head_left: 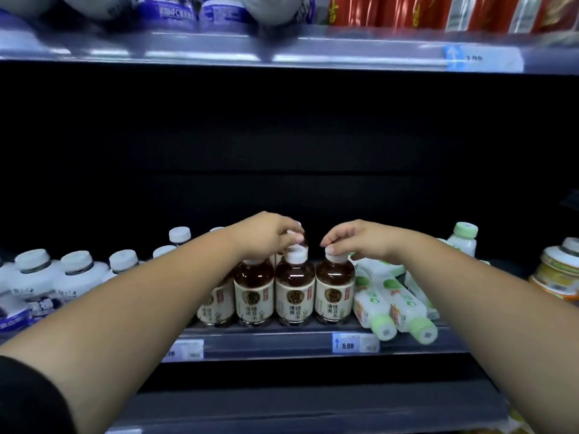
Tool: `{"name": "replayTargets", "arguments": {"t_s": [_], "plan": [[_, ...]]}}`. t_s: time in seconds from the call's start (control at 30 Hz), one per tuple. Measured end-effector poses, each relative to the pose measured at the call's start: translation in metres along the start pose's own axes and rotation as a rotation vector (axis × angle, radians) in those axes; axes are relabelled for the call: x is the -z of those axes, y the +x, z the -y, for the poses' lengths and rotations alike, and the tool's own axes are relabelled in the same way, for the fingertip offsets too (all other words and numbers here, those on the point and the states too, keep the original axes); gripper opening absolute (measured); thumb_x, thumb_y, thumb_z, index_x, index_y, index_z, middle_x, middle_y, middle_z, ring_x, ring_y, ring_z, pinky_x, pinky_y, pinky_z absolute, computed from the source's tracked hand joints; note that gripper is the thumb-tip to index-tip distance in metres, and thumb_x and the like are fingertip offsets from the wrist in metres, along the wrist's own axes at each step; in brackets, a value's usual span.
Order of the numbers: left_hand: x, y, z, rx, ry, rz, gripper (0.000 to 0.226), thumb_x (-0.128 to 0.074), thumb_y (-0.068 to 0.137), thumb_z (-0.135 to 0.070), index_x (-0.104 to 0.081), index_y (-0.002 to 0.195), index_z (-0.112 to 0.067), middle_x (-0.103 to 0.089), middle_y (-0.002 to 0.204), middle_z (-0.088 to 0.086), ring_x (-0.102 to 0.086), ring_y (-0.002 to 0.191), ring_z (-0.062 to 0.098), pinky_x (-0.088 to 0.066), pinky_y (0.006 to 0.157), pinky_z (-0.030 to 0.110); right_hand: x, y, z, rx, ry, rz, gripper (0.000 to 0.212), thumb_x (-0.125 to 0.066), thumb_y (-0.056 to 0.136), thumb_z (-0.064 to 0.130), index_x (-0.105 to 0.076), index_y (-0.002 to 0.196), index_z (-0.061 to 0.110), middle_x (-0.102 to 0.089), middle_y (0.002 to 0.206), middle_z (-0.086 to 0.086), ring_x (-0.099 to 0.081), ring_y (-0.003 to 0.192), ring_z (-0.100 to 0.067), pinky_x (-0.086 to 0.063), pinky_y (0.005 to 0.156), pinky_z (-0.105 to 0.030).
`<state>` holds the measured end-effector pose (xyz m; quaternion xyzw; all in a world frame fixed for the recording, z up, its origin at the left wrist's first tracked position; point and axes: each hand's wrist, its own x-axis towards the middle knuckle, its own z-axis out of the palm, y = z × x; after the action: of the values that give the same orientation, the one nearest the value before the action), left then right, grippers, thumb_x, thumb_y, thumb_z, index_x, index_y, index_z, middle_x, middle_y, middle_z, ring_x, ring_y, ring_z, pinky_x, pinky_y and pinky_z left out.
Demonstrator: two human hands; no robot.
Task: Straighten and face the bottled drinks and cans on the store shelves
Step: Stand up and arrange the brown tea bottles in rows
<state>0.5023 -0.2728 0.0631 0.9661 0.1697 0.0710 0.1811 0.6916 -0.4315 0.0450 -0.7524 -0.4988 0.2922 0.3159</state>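
Several brown tea bottles with cream labels and white caps stand in a row at the shelf front (282,343). My left hand (269,234) reaches over them and pinches the white cap of a bottle (297,238) in the second row, most of which is hidden. My right hand (354,241) pinches the cap of the rightmost front tea bottle (334,289). The middle front bottle (295,289) stands free between my hands. Right of them, white bottles with green caps (404,308) lie tipped over, caps pointing out past the shelf edge.
White round-shouldered bottles (75,277) fill the shelf's left side. An upright green-capped bottle (463,239) and yellow-labelled jars (560,274) stand at the right. The upper shelf (282,48) carries blue-labelled and red packs. A price tag (355,343) reads 5.00.
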Motion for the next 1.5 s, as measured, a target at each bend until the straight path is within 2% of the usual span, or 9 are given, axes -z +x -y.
{"name": "replayTargets", "arguments": {"t_s": [0.13, 0.3, 0.47, 0.57, 0.73, 0.87, 1.07, 1.23, 1.5], "plan": [[0.025, 0.008, 0.028, 0.036, -0.095, -0.160, 0.030, -0.059, 0.094, -0.046, -0.066, 0.120, -0.032, -0.069, 0.106, -0.012, -0.066, 0.093, 0.005, -0.055, 0.090, 0.033, -0.003, 0.019, 0.017, 0.011, -0.013, -0.117, 0.023, -0.076, 0.086, 0.037, -0.073, 0.108, 0.031, -0.073, 0.108, 0.008, -0.066, 0.108, -0.012, -0.053, 0.095, -0.032], [0.031, 0.026, 0.068, 0.091, -0.017, -0.090, 0.038, -0.066, 0.091, -0.039, -0.061, 0.129, -0.032, -0.064, 0.125, -0.010, -0.059, 0.114, 0.009, -0.047, 0.098, 0.029, -0.011, 0.060, 0.034, 0.052, -0.104, -0.169, 0.038, -0.079, 0.084, 0.028, -0.065, 0.120, 0.032, -0.064, 0.125, 0.005, -0.058, 0.119, -0.012, -0.045, 0.105, -0.032], [0.021, 0.046, 0.084, 0.124, 0.022, 0.038, 0.048, -0.072, 0.088, -0.033, -0.057, 0.134, -0.031, -0.061, 0.130, -0.009, -0.057, 0.116, 0.010, -0.043, 0.099, 0.026, -0.025, 0.087, 0.044, 0.039, -0.207, -0.138, 0.058, -0.074, 0.089, 0.025, -0.052, 0.143, 0.028, -0.053, 0.144, 0.001, -0.053, 0.128, -0.016, -0.041, 0.107, -0.030], [0.017, 0.055, 0.088, 0.113, 0.071, 0.066, 0.049, -0.073, 0.087, -0.031, -0.058, 0.133, -0.030, -0.060, 0.133, -0.007, -0.055, 0.121, 0.013, -0.043, 0.104, 0.032, -0.032, 0.096, 0.043, 0.040, -0.265, -0.111, 0.047, -0.070, 0.093, 0.023, -0.056, 0.138, 0.025, -0.056, 0.139, 0.004, -0.052, 0.127, -0.014, -0.039, 0.100, -0.024], [0.019, 0.059, 0.090, 0.092, 0.118, 0.099, 0.040, -0.071, 0.088, -0.032, -0.061, 0.127, -0.034, -0.062, 0.126, -0.008, -0.055, 0.115, 0.014, -0.043, 0.099, 0.033, -0.034, 0.105, 0.040, 0.053, -0.381, -0.153, 0.034, -0.071, 0.091, 0.019, -0.062, 0.123, 0.028, -0.060, 0.122, 0.005, -0.057, 0.112, -0.015, -0.047, 0.095, -0.030], [0.026, 0.051, 0.087, 0.055, 0.116, 0.171, 0.031, -0.071, 0.088, -0.032, -0.063, 0.118, -0.038, -0.061, 0.112, -0.015, -0.056, 0.106, 0.009, -0.046, 0.095, 0.033, -0.027, 0.093, 0.050, 0.051, -0.357, -0.003, 0.030, -0.071, 0.090, 0.015, -0.063, 0.117, 0.026, -0.067, 0.110, 0.011, -0.061, 0.104, -0.010, -0.046, 0.085, -0.024], [0.027, 0.041, 0.084, 0.024, 0.177, 0.182, 0.030, -0.068, 0.089, -0.037, -0.059, 0.118, -0.042, -0.059, 0.109, -0.018, -0.055, 0.103, 0.007, -0.046, 0.090, 0.031, -0.027, 0.084, 0.051, 0.055, -0.333, 0.029, 0.032, -0.072, 0.090, 0.017, -0.063, 0.119, 0.029, -0.066, 0.115, 0.011, -0.061, 0.107, -0.010, -0.046, 0.090, -0.025], [0.024, 0.035, 0.076, 0.051, 0.174, 0.172, 0.049, -0.063, 0.093, -0.039, -0.046, 0.139, -0.041, -0.056, 0.134, -0.010, -0.052, 0.120, 0.013, -0.044, 0.102, 0.035, -0.025, 0.076, 0.040, 0.071, -0.264, -0.033, 0.048, -0.074, 0.089, 0.027, -0.057, 0.133, 0.036, -0.057, 0.136, 0.010, -0.053, 0.123, -0.010, -0.042, 0.107, -0.034], [0.019, 0.035, 0.019, -0.083, 0.042, -0.051, 0.044, -0.066, 0.091, -0.042, -0.054, 0.133, -0.037, -0.058, 0.134, -0.011, -0.055, 0.121, 0.007, -0.046, 0.101, 0.030, 0.016, 0.016, 0.013, 0.143, -0.096, -0.167, 0.032, -0.074, 0.089, 0.015, -0.066, 0.117, 0.029, -0.065, 0.122, 0.003, -0.062, 0.112, -0.005, -0.050, 0.103, -0.033]]}}
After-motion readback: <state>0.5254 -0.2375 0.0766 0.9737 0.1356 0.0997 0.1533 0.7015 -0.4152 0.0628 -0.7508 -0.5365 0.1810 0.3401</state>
